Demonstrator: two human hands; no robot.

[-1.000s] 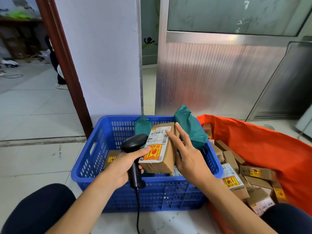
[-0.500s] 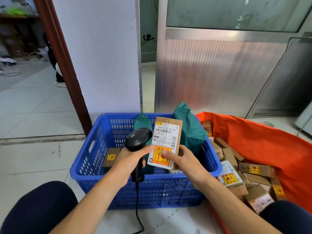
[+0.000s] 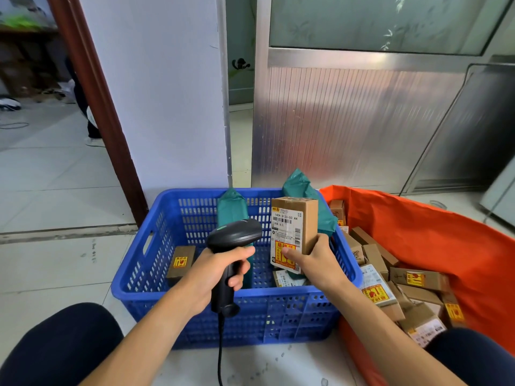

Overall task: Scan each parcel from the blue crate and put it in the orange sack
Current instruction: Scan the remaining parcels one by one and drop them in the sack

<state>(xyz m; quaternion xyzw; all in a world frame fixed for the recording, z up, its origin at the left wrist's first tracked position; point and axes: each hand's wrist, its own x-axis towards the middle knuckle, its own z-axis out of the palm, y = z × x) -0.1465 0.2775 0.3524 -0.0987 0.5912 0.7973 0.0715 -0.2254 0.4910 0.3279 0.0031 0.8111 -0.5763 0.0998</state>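
Head view shows one blue crate [image 3: 292, 316], one orange sack [image 3: 432, 232] just beside it, one black scanner [image 3: 235, 236] and one brown parcel [image 3: 303, 218] held up over the crate. Inside the crate are two green bags [image 3: 232, 207] standing up and one small brown box [image 3: 181, 260] at the left; the sack holds a jumbled heap of boxes [image 3: 418, 280]. The left hand [image 3: 220, 270] is wrapped round the scanner's handle, and the right hand [image 3: 315, 263] grasps the upright parcel at its lower end, thumb on the label, fingers round the other side.
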